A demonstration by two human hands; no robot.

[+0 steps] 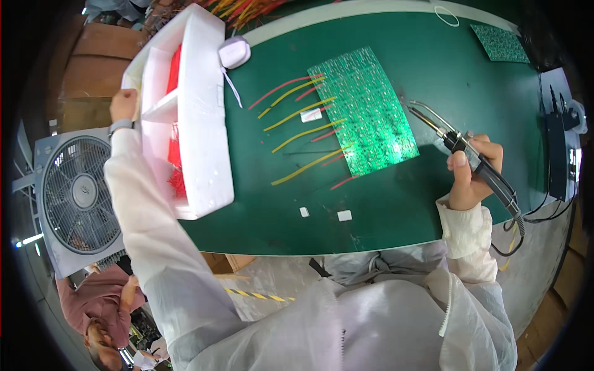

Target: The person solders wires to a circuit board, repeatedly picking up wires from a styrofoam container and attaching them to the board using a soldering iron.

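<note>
My right hand grips a soldering iron with a thin metal tube alongside its tip. The tip points up and left, just right of a green circuit board panel and apart from it. Several yellow wires and red wires stick out from the panel's left edge. My left hand is at the far left rim of a white foam box, its fingers curled; what they hold, if anything, is hidden. Red wires lie in the box's compartments.
A pale small case with a strap is beside the box. Small white pieces lie on the green tabletop. Another green board sits far right, near a dark soldering station. A fan and another person are left.
</note>
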